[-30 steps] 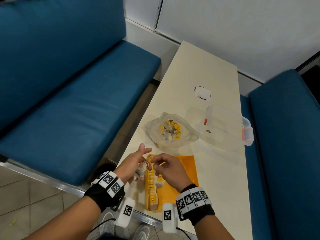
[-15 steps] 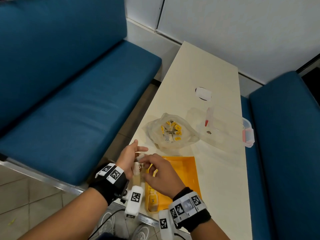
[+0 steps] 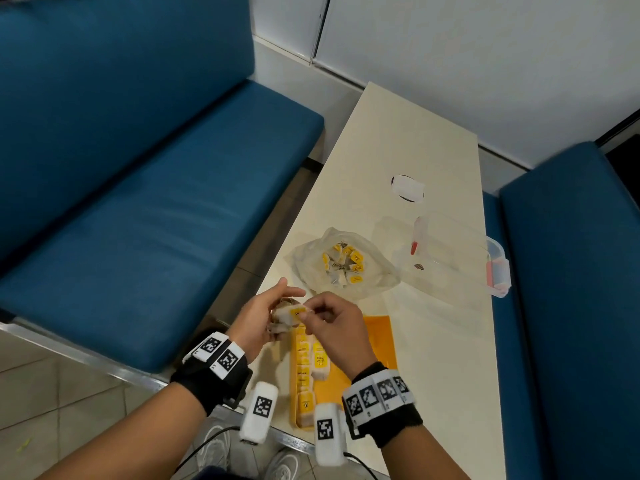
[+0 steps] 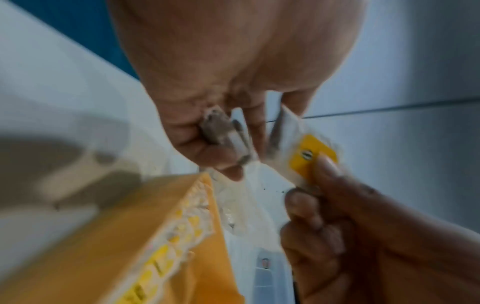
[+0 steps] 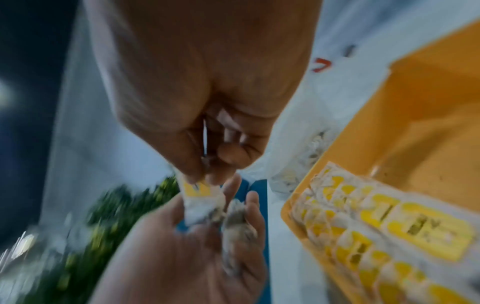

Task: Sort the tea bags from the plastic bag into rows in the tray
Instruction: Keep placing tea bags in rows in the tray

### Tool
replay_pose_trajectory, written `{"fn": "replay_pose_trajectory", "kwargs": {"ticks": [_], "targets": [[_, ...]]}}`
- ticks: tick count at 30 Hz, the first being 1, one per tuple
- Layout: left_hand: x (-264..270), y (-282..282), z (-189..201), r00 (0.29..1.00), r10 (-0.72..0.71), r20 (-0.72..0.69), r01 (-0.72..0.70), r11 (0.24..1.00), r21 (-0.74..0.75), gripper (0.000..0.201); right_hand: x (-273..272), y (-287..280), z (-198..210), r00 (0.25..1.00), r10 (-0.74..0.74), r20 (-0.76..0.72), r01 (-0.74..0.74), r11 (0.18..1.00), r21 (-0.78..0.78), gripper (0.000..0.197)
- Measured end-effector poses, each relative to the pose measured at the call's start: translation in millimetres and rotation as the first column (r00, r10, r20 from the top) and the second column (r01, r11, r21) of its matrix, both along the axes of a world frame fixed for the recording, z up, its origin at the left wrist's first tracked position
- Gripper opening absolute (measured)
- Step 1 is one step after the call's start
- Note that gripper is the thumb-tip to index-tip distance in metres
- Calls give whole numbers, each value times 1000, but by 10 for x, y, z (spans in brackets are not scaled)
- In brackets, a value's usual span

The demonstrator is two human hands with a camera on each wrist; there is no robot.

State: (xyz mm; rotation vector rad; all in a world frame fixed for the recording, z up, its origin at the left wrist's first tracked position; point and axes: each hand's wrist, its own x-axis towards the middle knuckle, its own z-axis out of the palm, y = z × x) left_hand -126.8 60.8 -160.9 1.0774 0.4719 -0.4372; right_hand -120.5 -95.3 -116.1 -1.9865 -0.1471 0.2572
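My left hand [image 3: 266,320] cups a small bunch of tea bags [image 4: 226,137] just off the tray's far left corner. Thumb and forefinger of my right hand [image 3: 332,327] pinch the yellow-labelled tea bag [image 3: 294,313] [image 4: 303,156] [image 5: 200,193] at the top of that bunch. The orange tray [image 3: 377,341] lies below both hands at the near table edge, with a row of yellow-labelled tea bags [image 3: 304,372] along its left side and two more beside it. Further back the clear plastic bag [image 3: 346,265] lies open with several tea bags inside.
A clear plastic box [image 3: 453,258] with a red-clipped lid stands right of the bag. A white paper scrap [image 3: 408,187] lies further up the cream table [image 3: 443,375]. Blue benches [image 3: 138,202] flank the table on both sides.
Both hands have come together above the tray's far left corner. The right hand has left the tray and now pinches a tea bag from the bunch in the left hand.
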Motion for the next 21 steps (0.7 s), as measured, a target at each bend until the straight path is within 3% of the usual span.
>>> {"fn": "replay_pose_trajectory", "kwargs": {"ticks": [3, 7, 16, 21], "targets": [[-49, 28, 13, 980, -139, 144, 138, 990, 16, 37, 88, -103, 60, 989, -68, -131, 83, 990, 118, 7], [-43, -9, -42, 951, -216, 219, 167, 961, 221, 11, 152, -175, 78, 977, -105, -188, 135, 978, 159, 9], [-61, -61, -74, 952, -210, 225, 172, 969, 176, 4, 119, -205, -3, 926, -105, -364, 228, 922, 312, 9], [-72, -39, -62, 959, -226, 169, 188, 959, 211, 17, 151, -295, 50, 937, -142, -318, 239, 925, 294, 8]]}}
